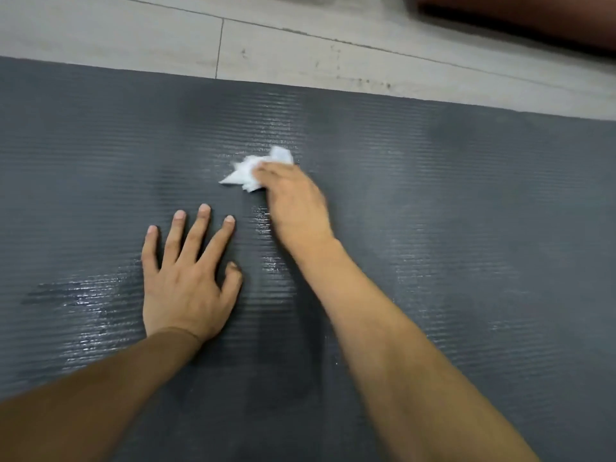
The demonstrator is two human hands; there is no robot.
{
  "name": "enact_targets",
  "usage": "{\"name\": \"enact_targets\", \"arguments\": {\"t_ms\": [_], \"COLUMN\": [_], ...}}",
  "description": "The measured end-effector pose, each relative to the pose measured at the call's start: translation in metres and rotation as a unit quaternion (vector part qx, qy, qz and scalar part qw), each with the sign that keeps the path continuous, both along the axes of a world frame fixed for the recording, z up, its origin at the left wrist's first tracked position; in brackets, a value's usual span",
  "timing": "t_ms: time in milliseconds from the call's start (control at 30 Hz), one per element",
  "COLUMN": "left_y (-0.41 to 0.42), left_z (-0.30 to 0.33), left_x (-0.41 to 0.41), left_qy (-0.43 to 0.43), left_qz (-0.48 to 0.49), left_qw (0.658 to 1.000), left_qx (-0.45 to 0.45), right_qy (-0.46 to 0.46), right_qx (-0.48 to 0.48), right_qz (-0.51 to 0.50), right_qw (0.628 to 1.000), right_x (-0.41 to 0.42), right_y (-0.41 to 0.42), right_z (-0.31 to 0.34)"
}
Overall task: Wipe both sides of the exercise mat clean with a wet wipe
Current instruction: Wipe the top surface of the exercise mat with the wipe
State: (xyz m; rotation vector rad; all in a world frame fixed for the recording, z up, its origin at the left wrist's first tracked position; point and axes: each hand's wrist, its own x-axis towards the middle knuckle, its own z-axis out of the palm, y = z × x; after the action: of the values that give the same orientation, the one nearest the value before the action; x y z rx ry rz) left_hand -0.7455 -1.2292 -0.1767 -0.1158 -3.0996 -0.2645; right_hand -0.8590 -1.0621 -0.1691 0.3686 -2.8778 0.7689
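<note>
A person's right hand presses a crumpled white wet wipe onto a ribbed grey exercise mat streaked with moisture on a pale tiled floor, left hand flat, fingers spread; no writing shows.

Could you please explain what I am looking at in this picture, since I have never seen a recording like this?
There is no machine here: a person wears a camera on the head, so you look down at their own two arms. A dark grey ribbed exercise mat lies on a pale tiled floor. The left hand rests flat on the mat, fingers spread. The right hand presses a crumpled white wet wipe onto the mat. Shiny streaks show where the mat is damp.
</note>
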Motion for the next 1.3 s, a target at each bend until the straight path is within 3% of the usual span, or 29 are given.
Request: {"name": "enact_targets", "arguments": {"t_ms": [100,167,300,433,533,667,767,867,967,1033,1100,1167,1233,1300], "left_y": [0.001,0.000,-0.001,0.003,0.009,0.004,-0.001,0.003,0.000,-0.003,-0.003,-0.004,-0.002,-0.002], "left_z": [0.002,0.000,-0.002,0.003,0.014,0.014,0.007,0.006,0.005,0.004,0.004,0.005,0.006,0.005], "left_x": [0.000,-0.001,0.001,0.001,0.050,0.166,0.177,0.171,0.174,0.172,0.171,0.171,0.171,0.171], "left_qy": [-0.003,-0.003,0.005,-0.003,-0.001,-0.050,-0.060,-0.053,-0.050,-0.047,-0.040,-0.036,-0.029,-0.025], "left_qz": [0.000,0.000,-0.007,0.004,-0.004,0.016,0.037,0.037,0.031,0.029,0.026,0.032,0.032,0.035], "left_qw": [1.000,1.000,1.000,1.000,1.000,0.999,0.997,0.998,0.998,0.998,0.999,0.999,0.999,0.999], "left_qx": [0.012,0.015,-0.001,-0.012,-0.022,-0.009,-0.013,-0.013,-0.017,-0.014,-0.010,-0.007,-0.002,-0.001], "right_qy": [-0.004,0.009,0.069,0.057,0.067,0.041,0.028,-0.026,0.001,-0.016,-0.042,0.008,0.075,0.074], "right_qx": [0.052,0.074,-0.007,-0.031,-0.020,0.014,0.001,-0.058,-0.058,0.020,0.055,0.028,0.008,0.047], "right_qz": [-0.236,-0.281,-0.295,-0.288,-0.272,-0.269,-0.293,-0.332,-0.101,0.064,0.124,0.084,-0.020,-0.136], "right_qw": [0.970,0.957,0.953,0.956,0.960,0.962,0.956,0.941,0.993,0.998,0.990,0.996,0.997,0.987], "right_x": [0.007,0.015,0.020,0.019,0.022,0.021,0.024,0.019,0.044,0.065,0.069,0.067,0.066,0.070], "right_y": [0.121,0.154,0.148,0.152,0.151,0.147,0.136,0.073,-0.047,-0.103,-0.102,-0.062,0.001,0.072], "right_z": [-0.007,-0.009,-0.019,-0.024,-0.019,-0.008,0.005,0.010,0.008,0.009,0.006,0.002,-0.007,-0.006]}}
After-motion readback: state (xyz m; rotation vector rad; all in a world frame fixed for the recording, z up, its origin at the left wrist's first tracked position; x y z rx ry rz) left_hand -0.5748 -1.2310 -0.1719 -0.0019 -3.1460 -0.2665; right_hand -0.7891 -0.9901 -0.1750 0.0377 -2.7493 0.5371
